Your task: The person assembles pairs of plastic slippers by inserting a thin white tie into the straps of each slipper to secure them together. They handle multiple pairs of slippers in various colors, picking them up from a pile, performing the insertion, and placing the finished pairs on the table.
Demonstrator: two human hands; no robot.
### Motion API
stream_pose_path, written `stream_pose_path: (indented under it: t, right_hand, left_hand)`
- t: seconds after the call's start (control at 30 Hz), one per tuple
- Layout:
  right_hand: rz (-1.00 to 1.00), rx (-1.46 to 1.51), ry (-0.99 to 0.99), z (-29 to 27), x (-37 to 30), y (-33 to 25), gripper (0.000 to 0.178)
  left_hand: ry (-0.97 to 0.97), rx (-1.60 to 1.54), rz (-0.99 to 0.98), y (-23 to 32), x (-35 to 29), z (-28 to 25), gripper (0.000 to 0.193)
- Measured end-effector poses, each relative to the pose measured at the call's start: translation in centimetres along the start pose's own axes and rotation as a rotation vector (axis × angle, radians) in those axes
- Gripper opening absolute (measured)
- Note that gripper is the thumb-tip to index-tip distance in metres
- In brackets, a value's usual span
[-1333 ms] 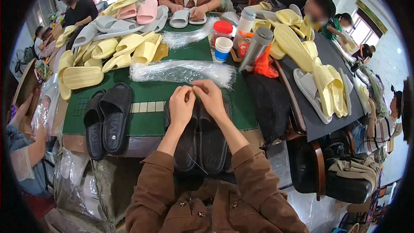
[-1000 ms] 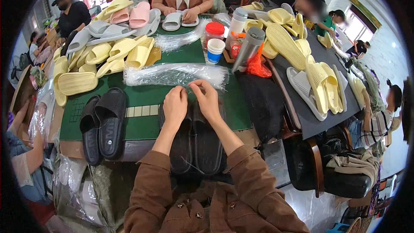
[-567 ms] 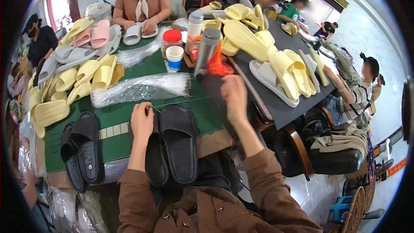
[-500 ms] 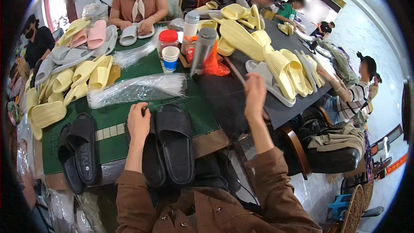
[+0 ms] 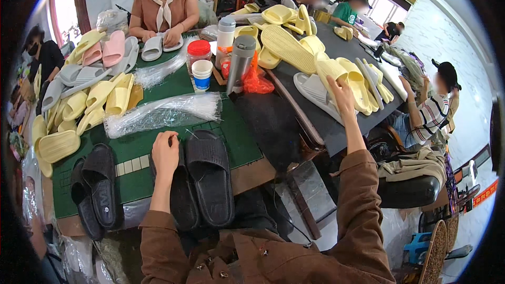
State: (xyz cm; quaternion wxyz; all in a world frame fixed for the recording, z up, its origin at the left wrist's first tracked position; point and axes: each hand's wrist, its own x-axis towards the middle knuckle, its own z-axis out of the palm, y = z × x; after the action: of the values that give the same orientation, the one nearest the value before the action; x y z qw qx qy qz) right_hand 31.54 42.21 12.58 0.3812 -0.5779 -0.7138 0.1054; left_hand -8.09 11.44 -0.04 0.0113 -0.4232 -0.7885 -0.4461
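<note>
Left hand (image 5: 165,152) curled by black slippers (image 5: 211,179), contents hidden. Right hand (image 5: 343,96) at yellow slipper (image 5: 329,67), right; fingers' hold unclear, steady pinch advisable.

Two black slippers (image 5: 213,181) lie side by side, straps up, heels overhanging the near edge of the green mat (image 5: 242,142). A pale-yellow slipper (image 5: 331,67), partly hidden, seems to rest against a grey one (image 5: 311,90).
</note>
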Motion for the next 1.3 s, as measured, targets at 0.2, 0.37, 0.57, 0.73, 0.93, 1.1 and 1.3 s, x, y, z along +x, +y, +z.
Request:
stream_pose_path:
  t: [0.2,0.37,0.57,0.73,0.93,1.1,1.3]
  right_hand:
    - [-0.141,0.169,0.114,-0.5,-2.3,-4.2,0.042]
    - [-0.244,0.198,-0.006,-3.5,-10.1,-9.0,0.034]
    - [-0.314,0.073,-0.272,-4.1,-15.7,-9.9,0.03]
    - [-0.392,0.096,-0.388,-2.0,-15.0,-5.5,0.024]
    - [-0.399,0.191,-0.362,-2.2,-13.5,-2.2,0.015]
    - [-0.485,-0.002,-0.043,-2.7,-11.8,-3.5,0.042]
    - [-0.529,-0.166,-0.204,-1.8,-8.1,-4.1,0.069]
  left_hand:
    - [0.0,-0.019,0.021,-0.2,0.0,-0.1,0.014]
    - [0.007,-0.027,0.039,-0.1,-0.2,0.3,0.014]
    - [0.013,-0.04,0.045,0.5,-0.4,-0.1,0.014]
    - [0.057,-0.216,0.099,1.1,-0.3,-1.0,0.012]
    - [0.049,-0.276,0.252,7.4,-3.8,-5.3,0.019]
    - [-0.039,-0.153,0.188,7.7,-9.4,-6.6,0.012]
    - [-0.197,0.247,0.218,7.7,-13.1,-5.9,0.05]
